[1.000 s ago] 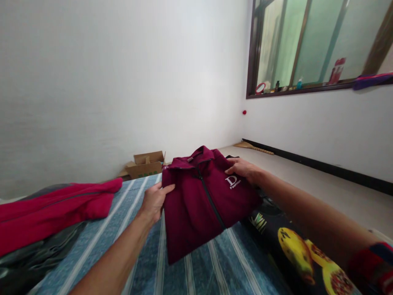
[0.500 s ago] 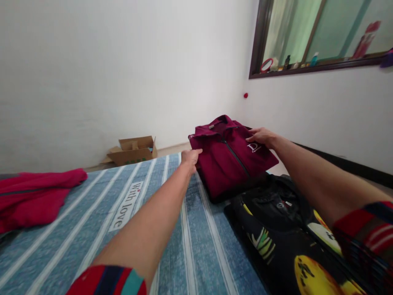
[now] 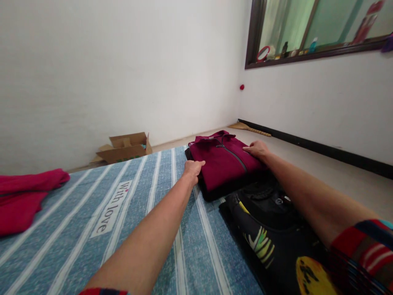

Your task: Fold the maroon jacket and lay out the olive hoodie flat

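Note:
A folded maroon zip-neck shirt [image 3: 219, 164] lies on top of dark folded clothing [image 3: 211, 196] at the far end of the bed. My left hand [image 3: 194, 169] is closed on the shirt's left edge, thumb on top. At its right edge, my right hand [image 3: 258, 150] pinches the fabric, with the fingers underneath partly hidden. Nearer to me, below my right forearm, is a folded black garment [image 3: 260, 229] with yellow and green prints.
A blue-and-white striped bedspread [image 3: 147, 229] covers the bed. Bright pink-red clothing [image 3: 27, 200] lies at the left. Beyond the bed stand an open cardboard box [image 3: 125, 148] and, on the floor, a brush or broom with a twisted handle [image 3: 251, 129]. A window [image 3: 319, 30] is at upper right.
Both hands have lowered the maroon shirt from a raised, tilted position onto the dark clothing, where it now lies nearly flat. The camera view has shifted slightly.

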